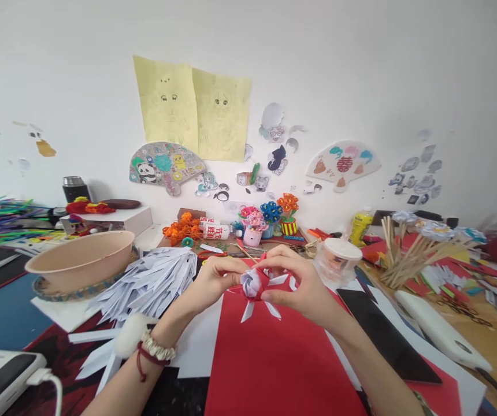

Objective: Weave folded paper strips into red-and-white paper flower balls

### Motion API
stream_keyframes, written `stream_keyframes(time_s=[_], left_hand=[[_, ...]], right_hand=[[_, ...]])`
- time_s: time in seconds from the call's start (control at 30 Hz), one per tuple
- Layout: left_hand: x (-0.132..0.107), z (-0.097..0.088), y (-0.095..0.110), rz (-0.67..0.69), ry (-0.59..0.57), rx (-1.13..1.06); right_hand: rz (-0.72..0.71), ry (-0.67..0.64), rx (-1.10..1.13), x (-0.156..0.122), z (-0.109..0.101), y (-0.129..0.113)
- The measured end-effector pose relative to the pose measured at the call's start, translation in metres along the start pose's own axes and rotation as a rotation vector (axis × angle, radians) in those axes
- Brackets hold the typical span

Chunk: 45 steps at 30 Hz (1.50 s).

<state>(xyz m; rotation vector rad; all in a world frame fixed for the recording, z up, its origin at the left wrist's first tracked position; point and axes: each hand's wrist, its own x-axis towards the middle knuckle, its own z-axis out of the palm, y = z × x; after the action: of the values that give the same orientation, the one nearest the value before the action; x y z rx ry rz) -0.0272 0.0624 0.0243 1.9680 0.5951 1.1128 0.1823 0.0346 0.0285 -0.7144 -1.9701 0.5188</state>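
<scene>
A paper flower point(251, 283) with a white rolled centre, red paper around it and several white strips sticking out is held up over a red paper sheet point(274, 358). My left hand point(219, 278) pinches its left side between thumb and fingers. From the right, my right hand point(298, 283) grips the red part, fingers over the top and thumb beneath. A thin wooden stick point(245, 252) shows just behind the flower; I cannot tell whether it joins it. The fingertips partly cover the red folds.
Folded white paper strips point(153, 283) lie in a pile at left, beside a beige oval basin point(81, 260). At right are a black phone-like slab point(387, 335), a white power bank point(443, 329) and wooden sticks point(393, 260). Small flower pots point(270, 222) and a yellow bottle point(360, 226) stand behind.
</scene>
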Motion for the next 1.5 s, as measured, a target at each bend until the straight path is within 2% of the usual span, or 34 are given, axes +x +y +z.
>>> stream_keyframes(time_s=[0.17,0.27,0.43,0.57,0.63,0.7,0.77,0.87,0.93,1.0,1.1,1.23,1.5], left_hand=[[-0.002,0.001,-0.003,-0.008,0.008,-0.016],[-0.003,-0.002,-0.002,-0.029,0.010,-0.016],[-0.002,-0.004,0.001,-0.087,-0.074,-0.008],[-0.001,0.003,-0.003,-0.141,-0.141,0.000],[0.000,0.005,-0.008,-0.168,-0.152,0.019],[0.000,0.002,-0.013,-0.184,-0.123,0.059],[0.000,-0.005,-0.016,-0.182,-0.026,0.128],[-0.002,-0.014,-0.011,-0.134,0.203,0.258],[-0.004,-0.012,-0.001,-0.059,0.289,0.321],[-0.006,-0.004,0.010,0.121,0.258,0.450],[-0.008,0.011,0.019,0.204,0.198,0.613],[-0.009,0.019,0.017,0.208,0.213,0.728],[-0.007,0.018,0.017,0.144,0.176,0.618]], right_hand=[[-0.070,0.007,-0.040,-0.004,0.000,-0.003],[-0.050,-0.024,-0.006,-0.004,-0.002,-0.002],[0.151,0.012,0.145,-0.002,-0.007,0.010],[0.355,-0.205,0.435,-0.003,-0.005,0.018],[0.434,-0.238,0.519,-0.004,-0.001,0.019],[0.500,-0.206,0.565,-0.004,0.002,0.020],[0.539,-0.147,0.590,-0.003,0.005,0.020],[0.556,-0.067,0.575,-0.003,0.007,0.022],[0.562,-0.048,0.536,-0.003,0.008,0.023],[0.561,-0.047,0.498,-0.004,0.008,0.023],[0.554,-0.040,0.449,-0.005,0.009,0.021],[0.544,-0.043,0.415,-0.005,0.009,0.019],[0.506,-0.046,0.422,-0.005,0.006,0.022]])
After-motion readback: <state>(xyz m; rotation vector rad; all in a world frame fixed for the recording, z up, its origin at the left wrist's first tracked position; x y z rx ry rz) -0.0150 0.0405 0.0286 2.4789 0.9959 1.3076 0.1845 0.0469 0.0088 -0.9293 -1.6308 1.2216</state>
